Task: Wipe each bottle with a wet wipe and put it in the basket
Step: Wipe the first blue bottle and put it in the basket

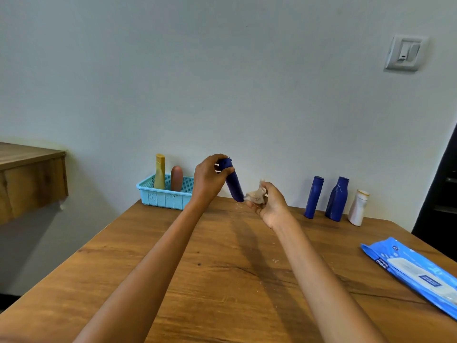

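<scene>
The wipe pack (418, 274) lies nearest, within reach on the table (173, 256); its print reads partly "mee". The right hand (269, 204) pinches the crumpled wipe (256, 194) at the base of the dark blue bottle (233, 183), which the left hand (207, 179) grips by the cap end, tilted, exposing the body for wiping. Behind, the basket (160, 196) holds two bottles; three bottles (336, 199) wait by the wall.

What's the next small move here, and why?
Probably carry the dark blue bottle left into the basket: the left hand grips its top, and the right hand holds the crumpled wipe at its lower end.
</scene>
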The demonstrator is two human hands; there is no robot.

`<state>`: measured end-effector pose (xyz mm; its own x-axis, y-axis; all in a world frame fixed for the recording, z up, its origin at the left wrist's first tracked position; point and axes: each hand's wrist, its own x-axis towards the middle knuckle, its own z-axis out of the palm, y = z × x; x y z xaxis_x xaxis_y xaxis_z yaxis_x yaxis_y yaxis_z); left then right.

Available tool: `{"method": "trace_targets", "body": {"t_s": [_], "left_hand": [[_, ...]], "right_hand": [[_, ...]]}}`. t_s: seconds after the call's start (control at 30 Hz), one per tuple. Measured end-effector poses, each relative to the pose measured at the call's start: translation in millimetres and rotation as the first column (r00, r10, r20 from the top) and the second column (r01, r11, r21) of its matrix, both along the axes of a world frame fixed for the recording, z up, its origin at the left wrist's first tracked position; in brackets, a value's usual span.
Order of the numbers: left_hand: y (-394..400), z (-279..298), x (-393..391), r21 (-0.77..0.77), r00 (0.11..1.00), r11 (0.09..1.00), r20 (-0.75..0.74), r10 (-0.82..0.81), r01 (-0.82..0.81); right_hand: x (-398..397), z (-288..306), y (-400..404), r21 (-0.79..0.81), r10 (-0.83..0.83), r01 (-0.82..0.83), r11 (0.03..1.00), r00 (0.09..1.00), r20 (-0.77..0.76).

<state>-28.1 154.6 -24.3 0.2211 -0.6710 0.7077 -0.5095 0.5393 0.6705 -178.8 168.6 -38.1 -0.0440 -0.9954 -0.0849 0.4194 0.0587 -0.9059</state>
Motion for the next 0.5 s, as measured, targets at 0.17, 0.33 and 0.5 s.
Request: {"method": "trace_targets", "body": {"t_s": [0.17,0.33,0.5], "left_hand": [[-3.3,0.8,-1.9,0.172,0.980,0.969,0.059,-0.189,0.177],[-2.2,0.6,-6.9,0.172,0.945,0.935,0.049,-0.323,0.310],[2.6,10.6,-4.4,0.155,0.903,0.898,0.062,-0.425,0.412]], "right_hand": [[11.0,5.3,1.7,-0.305,-0.038,-0.067,0.950,0.945,-0.326],[12.8,3.2,6.1,-0.389,-0.148,-0.075,0.918,0.845,-0.513],[-5.2,-16.2,-3.8,-0.137,-0.088,-0.009,0.991,0.723,-0.685]]}}
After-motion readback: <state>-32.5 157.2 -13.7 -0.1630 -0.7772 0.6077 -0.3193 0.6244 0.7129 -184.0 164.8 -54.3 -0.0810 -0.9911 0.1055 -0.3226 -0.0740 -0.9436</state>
